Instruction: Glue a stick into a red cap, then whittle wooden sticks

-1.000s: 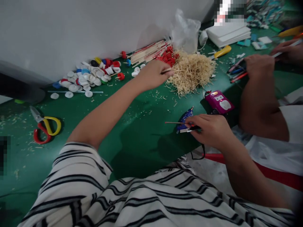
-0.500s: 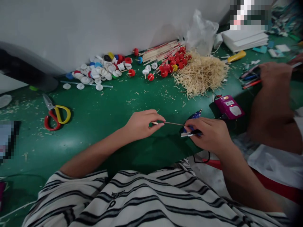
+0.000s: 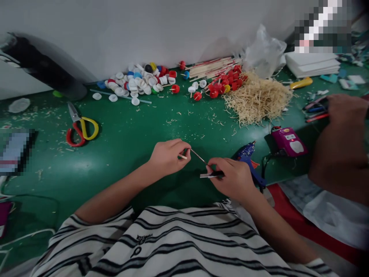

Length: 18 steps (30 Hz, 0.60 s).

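A thin dark stick [image 3: 198,156] spans the gap between my hands. My left hand [image 3: 170,157] is closed, pinching the stick's left end between thumb and fingertips; a pale wooden tip [image 3: 182,156] pokes out under its fingers. My right hand [image 3: 232,177] is closed around the stick's other end. It also grips a narrow white-and-black tool [image 3: 205,176] that looks like a small cutter, partly hidden by the fingers. Just beyond my right hand, a blue glue gun [image 3: 245,151] lies on the green table [image 3: 129,134].
Bottle caps [image 3: 138,82], red caps on sticks [image 3: 226,82], wooden sticks [image 3: 210,69] and a heap of shavings [image 3: 259,100] line the wall. Scissors [image 3: 80,129] lie left, a purple box [image 3: 289,141] right. Another person's arm [image 3: 337,142] reaches in at right.
My right hand has moved left and slightly down, off the glue gun, closer to my left hand. The stick now slants down to the right. The view has shifted.
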{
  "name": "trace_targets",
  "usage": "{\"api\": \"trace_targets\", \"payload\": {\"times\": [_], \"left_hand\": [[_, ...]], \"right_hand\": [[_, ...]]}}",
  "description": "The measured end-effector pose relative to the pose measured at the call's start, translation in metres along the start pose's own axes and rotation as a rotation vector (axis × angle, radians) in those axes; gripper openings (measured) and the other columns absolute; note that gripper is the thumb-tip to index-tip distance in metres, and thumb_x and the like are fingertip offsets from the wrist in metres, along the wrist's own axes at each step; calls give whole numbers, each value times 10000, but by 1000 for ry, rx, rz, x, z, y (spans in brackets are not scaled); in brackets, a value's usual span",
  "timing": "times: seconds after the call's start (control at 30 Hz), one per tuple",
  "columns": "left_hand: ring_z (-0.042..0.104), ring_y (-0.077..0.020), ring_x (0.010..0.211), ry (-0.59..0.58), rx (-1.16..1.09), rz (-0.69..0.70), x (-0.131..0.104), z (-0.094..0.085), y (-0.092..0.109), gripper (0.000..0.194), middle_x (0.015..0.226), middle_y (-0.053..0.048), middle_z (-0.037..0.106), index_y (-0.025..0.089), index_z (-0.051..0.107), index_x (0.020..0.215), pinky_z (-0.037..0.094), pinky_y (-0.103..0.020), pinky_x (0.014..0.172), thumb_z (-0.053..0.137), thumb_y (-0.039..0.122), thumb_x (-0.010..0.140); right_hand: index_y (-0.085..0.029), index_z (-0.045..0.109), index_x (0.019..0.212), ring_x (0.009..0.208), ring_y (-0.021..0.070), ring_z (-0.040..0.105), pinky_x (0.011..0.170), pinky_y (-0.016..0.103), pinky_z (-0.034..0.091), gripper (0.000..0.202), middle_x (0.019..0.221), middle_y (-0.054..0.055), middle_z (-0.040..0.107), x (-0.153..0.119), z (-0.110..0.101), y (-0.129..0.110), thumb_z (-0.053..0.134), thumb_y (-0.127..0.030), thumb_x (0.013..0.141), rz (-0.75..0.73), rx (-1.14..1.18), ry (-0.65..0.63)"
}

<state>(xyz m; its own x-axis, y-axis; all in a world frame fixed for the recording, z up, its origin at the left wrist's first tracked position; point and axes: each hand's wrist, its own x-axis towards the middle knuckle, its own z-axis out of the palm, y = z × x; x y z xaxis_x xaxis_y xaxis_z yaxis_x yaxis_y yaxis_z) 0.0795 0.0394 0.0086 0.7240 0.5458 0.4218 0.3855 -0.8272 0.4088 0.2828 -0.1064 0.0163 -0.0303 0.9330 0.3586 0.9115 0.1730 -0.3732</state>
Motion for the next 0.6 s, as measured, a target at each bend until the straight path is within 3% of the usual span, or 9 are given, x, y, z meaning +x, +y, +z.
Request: {"api": "trace_targets", "payload": {"times": [0.17,0.3,0.6], "left_hand": [[671,-106,616,22,27,60,0,0,-7,188,737,-4,778,176,767,877,488,-234,580,589,186,938],[670,-94,649,-43,-94,-70,5,-6,-7,160,750,-5,777,191,763,865,505,-212,620,611,197,914],[612,-74,600,-7,-391,-257,14,-16,-11,162,766,-15,788,182,790,854,485,-203,568,635,195,900]], "right_hand": [[-216,728,930,567,136,681,552,260,439,123,730,-8,774,-1,8,-3,627,-150,907,11,42,22],[-225,725,939,531,138,643,540,256,433,109,650,-21,716,0,11,-3,632,-175,911,47,43,24],[-248,716,908,499,130,586,521,246,429,85,616,-26,665,2,13,-3,634,-236,927,118,109,69]]}}
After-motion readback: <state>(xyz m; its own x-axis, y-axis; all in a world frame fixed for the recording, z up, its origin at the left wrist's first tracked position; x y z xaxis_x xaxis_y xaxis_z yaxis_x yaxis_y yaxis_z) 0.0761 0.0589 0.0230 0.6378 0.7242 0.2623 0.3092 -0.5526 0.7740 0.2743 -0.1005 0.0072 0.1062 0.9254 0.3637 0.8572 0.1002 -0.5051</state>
